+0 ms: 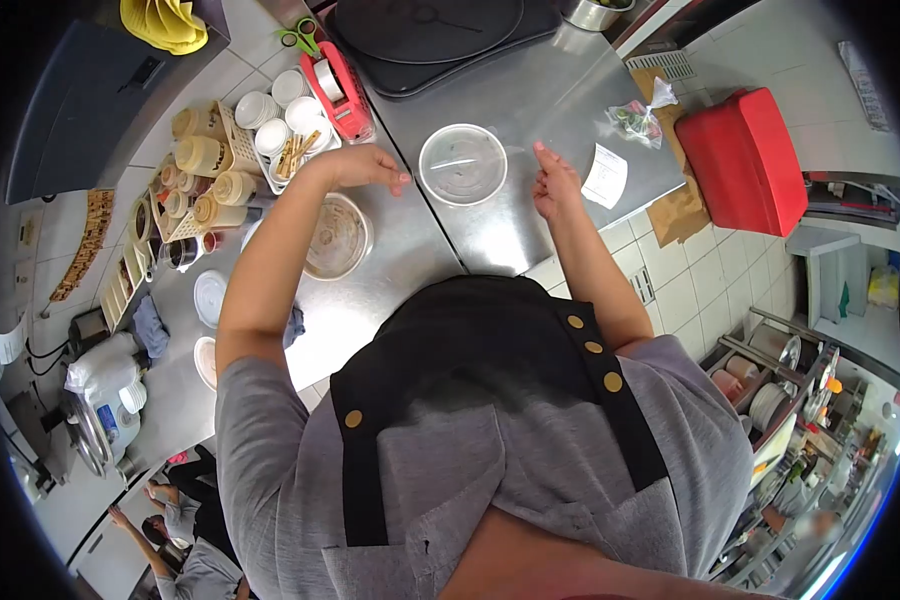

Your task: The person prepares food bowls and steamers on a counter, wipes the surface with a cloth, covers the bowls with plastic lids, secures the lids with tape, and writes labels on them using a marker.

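It's mostly steel and tile in here tbh. Shiny worktop (pixel 570 95) runs from the far side to the left, glare bouncing off it, pale tiled wall (pixel 247 45) behind. Square floor tiles (pixel 682 285) plus a grate (pixel 641 287) on the right, loaded metal shelving (pixel 768 362) near right.

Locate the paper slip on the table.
The paper slip lies right of centre in the head view, beside the right hand, near the plastic bag.

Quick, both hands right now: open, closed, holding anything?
Left hand: fingers bent, no held item visible; open or closed can't be told.
Right hand: fingers curled, one digit extended, no held item visible; full closure can't be told.
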Demonstrator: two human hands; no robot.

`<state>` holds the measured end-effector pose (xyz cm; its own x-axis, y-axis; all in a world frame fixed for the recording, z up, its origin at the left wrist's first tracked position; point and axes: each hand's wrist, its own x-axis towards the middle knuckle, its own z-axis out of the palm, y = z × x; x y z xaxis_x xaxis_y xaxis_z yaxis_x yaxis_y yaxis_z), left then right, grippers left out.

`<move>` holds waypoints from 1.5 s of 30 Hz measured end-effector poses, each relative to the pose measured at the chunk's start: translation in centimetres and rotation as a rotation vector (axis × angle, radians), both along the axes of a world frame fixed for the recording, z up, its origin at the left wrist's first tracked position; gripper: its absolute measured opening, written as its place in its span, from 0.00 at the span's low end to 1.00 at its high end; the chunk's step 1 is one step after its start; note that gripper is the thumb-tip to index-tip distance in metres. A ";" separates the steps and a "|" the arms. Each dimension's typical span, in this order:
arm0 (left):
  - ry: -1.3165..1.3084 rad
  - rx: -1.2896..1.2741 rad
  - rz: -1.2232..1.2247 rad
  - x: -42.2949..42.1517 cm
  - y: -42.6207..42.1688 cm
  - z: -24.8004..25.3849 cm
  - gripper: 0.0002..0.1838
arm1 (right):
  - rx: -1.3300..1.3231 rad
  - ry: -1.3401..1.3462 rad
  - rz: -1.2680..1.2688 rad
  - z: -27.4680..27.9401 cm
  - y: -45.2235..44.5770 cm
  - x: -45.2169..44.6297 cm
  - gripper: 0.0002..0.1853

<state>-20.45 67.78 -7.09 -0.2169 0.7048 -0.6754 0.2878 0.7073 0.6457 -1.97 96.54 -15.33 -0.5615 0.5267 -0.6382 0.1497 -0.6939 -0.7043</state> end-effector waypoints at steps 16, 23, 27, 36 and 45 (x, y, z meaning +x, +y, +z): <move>-0.105 -0.092 0.003 -3.0 2.8 -9.7 0.26 | -0.214 -0.160 0.207 -3.2 -4.3 -2.1 0.12; 0.467 -0.163 0.093 0.1 4.7 -11.2 0.22 | 0.087 -0.182 0.051 -5.7 -5.7 -2.7 0.09; 0.647 -0.014 0.622 2.3 4.8 -12.0 0.17 | 0.401 -0.011 -0.117 -6.7 -5.6 -2.1 0.11; -0.408 0.961 1.444 13.8 7.9 -10.9 0.36 | 0.086 0.421 0.205 -4.9 -8.5 -1.1 0.37; -0.346 0.947 1.461 8.9 7.6 -10.5 0.38 | 0.198 0.416 0.126 -4.8 -6.9 -2.7 0.36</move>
<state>-11.57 75.36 -17.57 -0.9142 0.2249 -0.3372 -0.4007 -0.3768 0.8351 -4.64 89.62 -20.11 -0.8155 0.5265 -0.2403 -0.0983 -0.5353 -0.8389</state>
